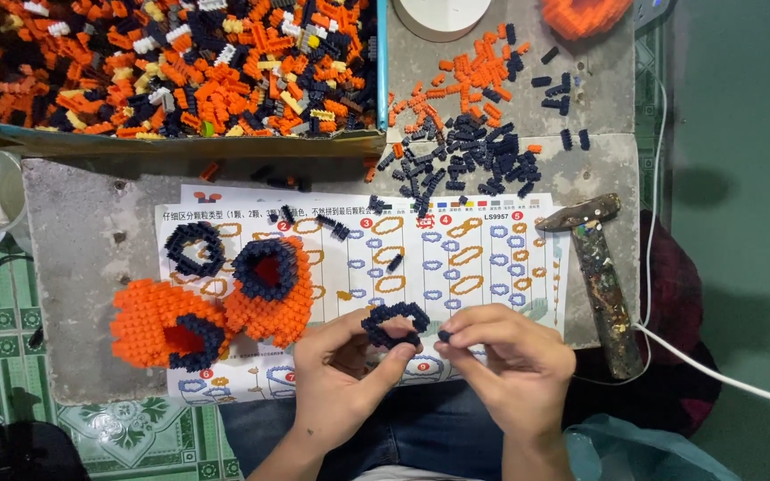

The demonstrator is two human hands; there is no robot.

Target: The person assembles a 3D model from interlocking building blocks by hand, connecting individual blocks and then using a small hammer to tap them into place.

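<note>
Left hand (340, 356) pinches a dark navy ring of small building bricks (394, 322) between thumb and fingers, held just above the near edge of the instruction sheet (456, 267). Right hand (510, 352) closes its fingertips on a single dark brick (444, 336), almost touching the ring's right side. By the look of it, the step in hand is adding one brick to the ring; seating it calls for lining up the studs and a firm, square press while the left hand steadies the ring.

Over at the left edge of the slab sit two orange brick-built pieces with navy rims (216, 307), touching each other, and a loose navy ring (194, 248) lies on the sheet behind them. Sorted navy bricks (474, 156) and orange bricks (465, 76) are heaped toward the far right; a box of mixed bricks (171, 67) fills the far left. A paint-flecked hammer (599, 267) rests at the right edge. The surface is a rough grey concrete slab (82, 232), green patterned floor tiles (126, 428) below, a white cable (715, 374) trailing right.
</note>
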